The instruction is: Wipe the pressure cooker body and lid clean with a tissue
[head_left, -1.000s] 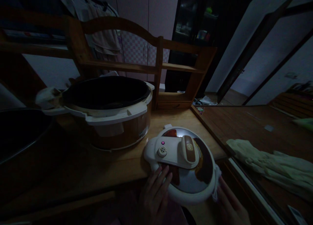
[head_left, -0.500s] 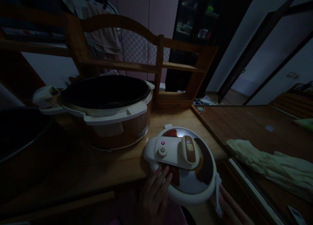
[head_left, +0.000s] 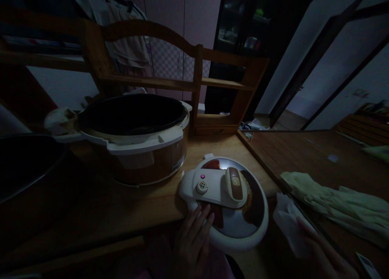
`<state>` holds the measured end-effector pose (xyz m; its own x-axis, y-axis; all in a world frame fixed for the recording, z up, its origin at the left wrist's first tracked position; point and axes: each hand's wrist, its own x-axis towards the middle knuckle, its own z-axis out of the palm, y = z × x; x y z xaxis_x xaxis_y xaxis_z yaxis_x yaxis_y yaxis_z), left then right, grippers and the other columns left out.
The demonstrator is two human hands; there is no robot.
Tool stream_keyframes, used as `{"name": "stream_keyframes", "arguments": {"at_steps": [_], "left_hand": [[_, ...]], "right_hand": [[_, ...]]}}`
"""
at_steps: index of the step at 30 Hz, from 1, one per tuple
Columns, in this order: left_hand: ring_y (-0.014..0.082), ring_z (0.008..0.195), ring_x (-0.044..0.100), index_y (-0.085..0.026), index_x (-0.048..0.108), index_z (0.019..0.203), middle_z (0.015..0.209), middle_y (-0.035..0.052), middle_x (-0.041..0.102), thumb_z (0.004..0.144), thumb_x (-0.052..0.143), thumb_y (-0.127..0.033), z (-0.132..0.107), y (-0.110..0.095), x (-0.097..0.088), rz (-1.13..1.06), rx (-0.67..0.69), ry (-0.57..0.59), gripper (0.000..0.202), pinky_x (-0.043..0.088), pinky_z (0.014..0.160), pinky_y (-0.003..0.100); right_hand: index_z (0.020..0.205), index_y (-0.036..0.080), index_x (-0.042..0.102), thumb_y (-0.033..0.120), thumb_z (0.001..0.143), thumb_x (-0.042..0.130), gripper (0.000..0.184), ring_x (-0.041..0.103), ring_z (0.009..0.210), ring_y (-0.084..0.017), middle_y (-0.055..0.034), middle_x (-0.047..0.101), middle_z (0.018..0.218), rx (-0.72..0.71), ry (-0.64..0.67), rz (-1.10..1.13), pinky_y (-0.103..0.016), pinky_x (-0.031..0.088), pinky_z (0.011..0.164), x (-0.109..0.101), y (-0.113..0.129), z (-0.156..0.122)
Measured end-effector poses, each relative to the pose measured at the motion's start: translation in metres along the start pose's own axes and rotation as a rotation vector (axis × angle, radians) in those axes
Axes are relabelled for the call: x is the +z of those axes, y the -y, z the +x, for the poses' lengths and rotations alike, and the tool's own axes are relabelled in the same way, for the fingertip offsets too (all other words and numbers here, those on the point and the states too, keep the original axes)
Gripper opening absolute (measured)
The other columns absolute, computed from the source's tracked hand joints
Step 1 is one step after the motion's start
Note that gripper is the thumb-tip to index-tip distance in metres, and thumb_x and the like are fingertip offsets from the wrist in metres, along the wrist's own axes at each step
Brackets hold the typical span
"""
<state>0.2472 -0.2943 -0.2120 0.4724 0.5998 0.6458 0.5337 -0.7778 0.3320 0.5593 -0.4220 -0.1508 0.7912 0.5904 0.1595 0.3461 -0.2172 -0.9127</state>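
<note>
A round pressure cooker lid [head_left: 234, 226], white-rimmed with a brown-topped handle, lies on the wooden desk near its front edge. My left hand [head_left: 194, 238] rests on the lid's near left rim, fingers stretched out and lightly spread. To the right of the lid, apart from it, my right hand [head_left: 316, 242] grips a thin white tissue [head_left: 290, 222]. Behind and left of the lid stands the pressure cooker body [head_left: 152, 161], uncovered, its inside dark. The picture is dim.
A dark pot [head_left: 30, 169] stands at the far left. A wooden shelf rack [head_left: 199, 80] rises along the desk's back. On the brown surface to the right lie a pale green cloth [head_left: 328, 198] and a phone-like object [head_left: 367, 265] at the lower edge.
My right hand has moved right, taking the tissue off the lid's right rim. My left hand and the lid have stayed nearly in place.
</note>
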Motion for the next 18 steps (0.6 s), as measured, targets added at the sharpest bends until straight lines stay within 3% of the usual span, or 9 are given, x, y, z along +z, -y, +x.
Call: {"name": "stream_keyframes", "arguments": {"at_steps": [3, 5, 11, 18], "left_hand": [[0.0201, 0.154, 0.026, -0.017, 0.042, 0.153, 0.162, 0.0022, 0.04, 0.102, 0.039, -0.011, 0.001, 0.001, 0.001, -0.017, 0.013, -0.023, 0.052, 0.023, 0.126, 0.036], [0.0201, 0.154, 0.026, -0.017, 0.043, 0.153, 0.162, 0.002, 0.039, 0.102, 0.039, -0.012, 0.002, 0.001, 0.002, -0.01, 0.016, -0.027, 0.051, 0.023, 0.126, 0.035], [0.019, 0.154, 0.027, -0.018, 0.044, 0.153, 0.16, 0.0017, 0.043, 0.1, 0.043, -0.012, 0.001, 0.002, 0.003, 0.03, 0.017, -0.036, 0.053, 0.024, 0.127, 0.034], [0.0191, 0.153, 0.031, -0.021, 0.043, 0.154, 0.158, 0.002, 0.046, 0.101, 0.042, -0.014, -0.002, 0.002, 0.002, 0.04, 0.006, -0.03, 0.053, 0.03, 0.125, 0.035]], "right_hand": [[0.12, 0.019, 0.077, 0.046, 0.084, 0.064, 0.047, 0.058, 0.128, -0.04, -0.0075, 0.069, 0.131, -0.078, -0.096, 0.003, -0.048, 0.042, 0.115, 0.017, 0.026, 0.015], [0.121, 0.018, 0.076, 0.043, 0.085, 0.062, 0.046, 0.058, 0.128, -0.039, -0.0082, 0.069, 0.13, -0.099, -0.091, 0.024, -0.047, 0.043, 0.114, 0.032, 0.036, 0.02], [0.143, 0.025, 0.06, 0.05, 0.091, 0.062, 0.057, 0.054, 0.133, -0.033, -0.0052, 0.062, 0.141, 0.022, 0.214, 0.172, -0.044, 0.042, 0.113, 0.067, 0.017, 0.019], [0.15, 0.029, 0.051, 0.05, 0.097, 0.06, 0.058, 0.042, 0.144, -0.027, -0.0029, 0.048, 0.154, -0.057, 0.358, 0.134, -0.041, 0.029, 0.122, 0.067, 0.011, 0.016]]}}
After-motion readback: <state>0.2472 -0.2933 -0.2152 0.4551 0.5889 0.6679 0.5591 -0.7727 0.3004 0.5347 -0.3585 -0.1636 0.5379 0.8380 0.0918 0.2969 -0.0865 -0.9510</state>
